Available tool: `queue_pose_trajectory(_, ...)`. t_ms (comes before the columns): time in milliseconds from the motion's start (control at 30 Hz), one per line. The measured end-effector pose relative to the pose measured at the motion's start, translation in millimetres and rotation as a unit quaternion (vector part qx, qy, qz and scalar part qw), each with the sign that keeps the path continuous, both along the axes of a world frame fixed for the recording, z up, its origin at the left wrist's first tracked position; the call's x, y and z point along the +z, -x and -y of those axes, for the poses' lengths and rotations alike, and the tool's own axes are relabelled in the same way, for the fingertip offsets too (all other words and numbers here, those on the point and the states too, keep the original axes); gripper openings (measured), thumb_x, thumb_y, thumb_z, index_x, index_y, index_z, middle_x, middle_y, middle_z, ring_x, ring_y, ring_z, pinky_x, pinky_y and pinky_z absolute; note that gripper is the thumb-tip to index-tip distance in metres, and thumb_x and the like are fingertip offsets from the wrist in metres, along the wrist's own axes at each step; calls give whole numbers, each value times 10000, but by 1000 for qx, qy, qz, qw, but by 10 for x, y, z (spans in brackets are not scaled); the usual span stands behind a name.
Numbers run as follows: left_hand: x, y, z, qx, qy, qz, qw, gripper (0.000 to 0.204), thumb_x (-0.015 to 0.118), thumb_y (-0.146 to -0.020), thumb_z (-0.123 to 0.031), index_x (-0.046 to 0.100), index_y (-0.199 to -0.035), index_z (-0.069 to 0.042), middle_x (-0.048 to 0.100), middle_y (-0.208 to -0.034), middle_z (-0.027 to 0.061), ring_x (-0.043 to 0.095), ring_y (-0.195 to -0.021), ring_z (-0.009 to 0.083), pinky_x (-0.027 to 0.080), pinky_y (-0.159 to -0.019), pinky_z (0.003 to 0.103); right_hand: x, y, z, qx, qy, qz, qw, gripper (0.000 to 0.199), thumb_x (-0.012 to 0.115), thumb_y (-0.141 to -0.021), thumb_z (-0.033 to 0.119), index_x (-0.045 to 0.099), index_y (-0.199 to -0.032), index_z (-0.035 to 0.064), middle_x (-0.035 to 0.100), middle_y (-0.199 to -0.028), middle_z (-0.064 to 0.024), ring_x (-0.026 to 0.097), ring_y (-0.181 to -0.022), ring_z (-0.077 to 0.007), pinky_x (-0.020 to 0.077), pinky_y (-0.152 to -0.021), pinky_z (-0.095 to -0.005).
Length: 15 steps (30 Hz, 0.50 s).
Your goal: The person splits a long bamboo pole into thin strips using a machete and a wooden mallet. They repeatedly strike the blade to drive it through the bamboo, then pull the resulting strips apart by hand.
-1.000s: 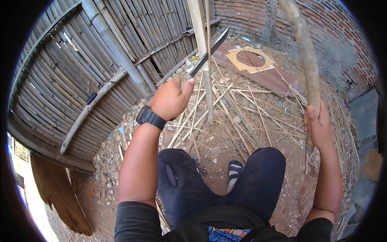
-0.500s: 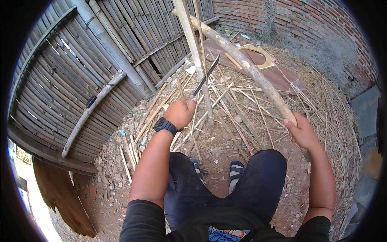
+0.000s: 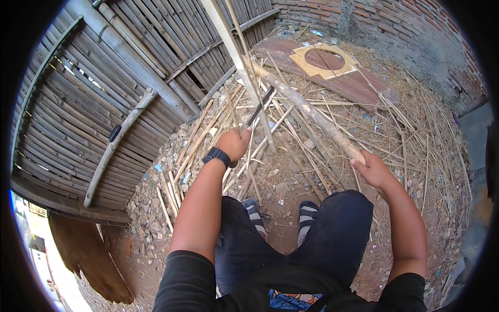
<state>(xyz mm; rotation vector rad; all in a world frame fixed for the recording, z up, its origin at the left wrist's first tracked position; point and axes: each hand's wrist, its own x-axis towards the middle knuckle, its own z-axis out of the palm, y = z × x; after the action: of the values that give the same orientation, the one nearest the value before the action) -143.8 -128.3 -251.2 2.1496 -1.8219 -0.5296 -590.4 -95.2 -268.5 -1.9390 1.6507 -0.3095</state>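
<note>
My left hand [image 3: 233, 144], with a dark watch on its wrist, is closed round the handle of a long knife [image 3: 261, 105]. The dark blade points up and away, crossing an upright pale split pole [image 3: 228, 39] that leans to the left at its top. A thick wooden stick [image 3: 313, 115] is gripped at its near end by my right hand [image 3: 373, 169]. Its far end lies over the blade's tip, next to the pole; I cannot tell whether they touch. A thinner strip [image 3: 236, 23] stands beside the pole.
Split strips [image 3: 275, 130] litter the stony ground before my feet. A brown board [image 3: 280, 50] carrying a yellowish panel [image 3: 300, 58] with a round hole lies farther back. A bamboo wall [image 3: 57, 112] rises at left, a brick wall [image 3: 416, 36] at back right.
My right hand has brought the stick down, its far end dropping from high beside the pole to the knife's tip. The blade sits a little lower in view; both grips stay closed.
</note>
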Motion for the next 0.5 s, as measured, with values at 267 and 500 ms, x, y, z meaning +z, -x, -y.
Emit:
queue_pose_trajectory(267,-414,90,178,59,18,-131,989,658,420,-1009,-540,613,-940,85,676,-741,239,698,-640,336,552,-681,428,-1303,1062,-419,-243,67,-43,967,483,619,-949,452,597,-1043,-21,669,-859,-255,659,-793,-422,486,-710,-481)
queue_pose_trajectory(500,-345,275,145,119,-1,-315,942,567,382,-1000,-469,590,-951,57,645,-704,155,638,-531,242,520,-549,391,-2101,1719,-930,-382,-37,-171,907,577,636,-936,407,551,-1269,-56,659,-1130,-305,627,-1089,-470,490,-947,-487)
